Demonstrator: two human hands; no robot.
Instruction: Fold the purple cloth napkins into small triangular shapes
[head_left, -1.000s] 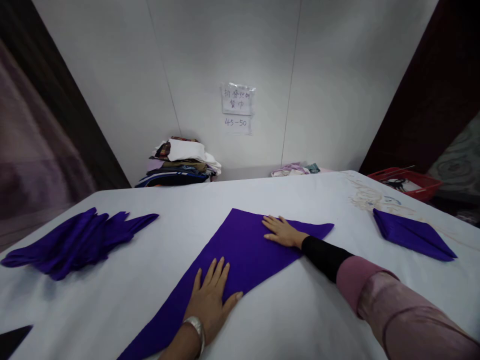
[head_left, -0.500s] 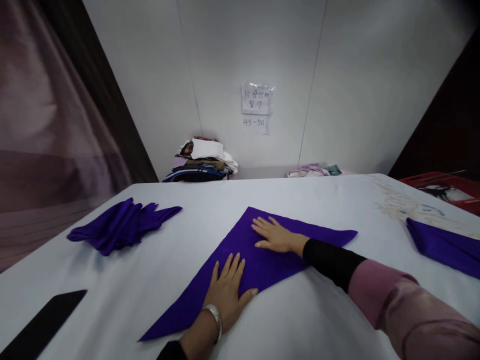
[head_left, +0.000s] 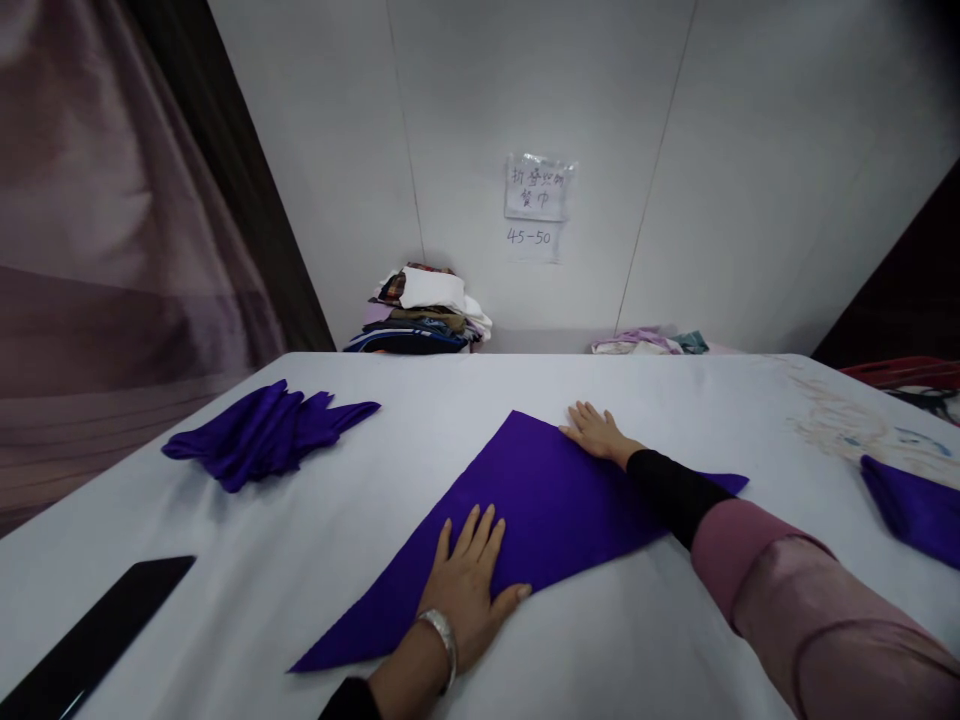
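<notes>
A purple cloth napkin (head_left: 555, 515) lies folded into a triangle on the white table, one point facing away from me and one long tip toward the lower left. My left hand (head_left: 466, 585), with a silver bangle at its wrist, rests flat on the napkin's near left part, fingers spread. Over the far right edge of the napkin lies my right hand (head_left: 596, 432), its fingers stretched out and partly on the tablecloth. My right forearm covers some of the napkin's right side. Neither hand grips anything.
A pleated purple cloth (head_left: 262, 435) lies at the left, above a black flat object (head_left: 105, 630). Another folded purple cloth (head_left: 911, 510) is at the right edge. Behind the white table (head_left: 442, 395) are piled clothes (head_left: 424, 315) and a wall sign (head_left: 536, 190).
My right hand has slid right and away from me, from the napkin's middle to its far right edge. The left hand stays on the napkin. The view has shifted slightly left.
</notes>
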